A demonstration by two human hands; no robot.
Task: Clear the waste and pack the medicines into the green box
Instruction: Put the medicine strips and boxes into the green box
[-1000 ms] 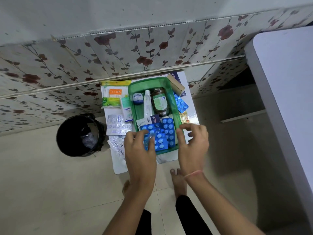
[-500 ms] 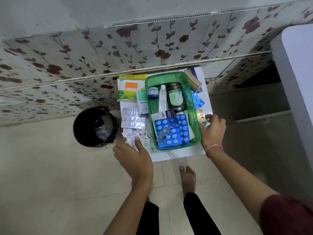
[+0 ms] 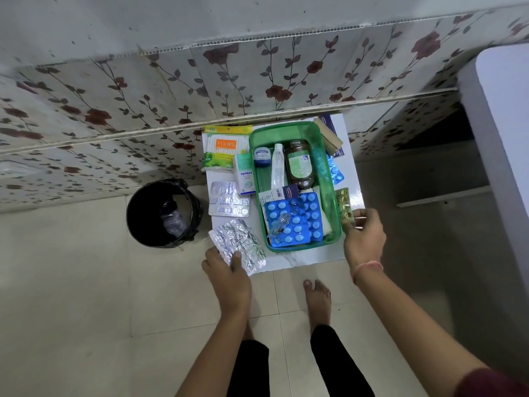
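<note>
Bare feet on pale floor tiles below the near edge of a small white tabletop [image 3: 289, 260].

Left hand [image 3: 227, 275] at the near-left corner, fingers and thumb closed on a crumpled silver foil blister strip [image 3: 239, 246] that lies partly over the edge.

Right hand [image 3: 363, 240] at the right edge, fingers curled onto a gold-coloured capsule strip [image 3: 344, 204] beside the box wall; the grip looks like a pinch, though the fingertips are partly hidden.

Translucent green plastic box [image 3: 329, 196] sits mid-tabletop. Near end: two blue tablet blister packs [image 3: 292, 222]. Far end: small blue-capped jar [image 3: 262, 156], white tube [image 3: 277, 167], brown bottle with green label [image 3: 299, 164].

Left of the box: silver tablet strip [image 3: 227, 199], white-and-teal carton [image 3: 244, 174], cotton-bud packet [image 3: 224, 149] at the far-left corner. Right of the box: another blue blister strip [image 3: 335, 170]; tan cardboard box [image 3: 327, 136] at the far-right corner.

Black round waste bin [image 3: 163, 213] stands on the floor just left of the tabletop, clear wrapping inside.
</note>
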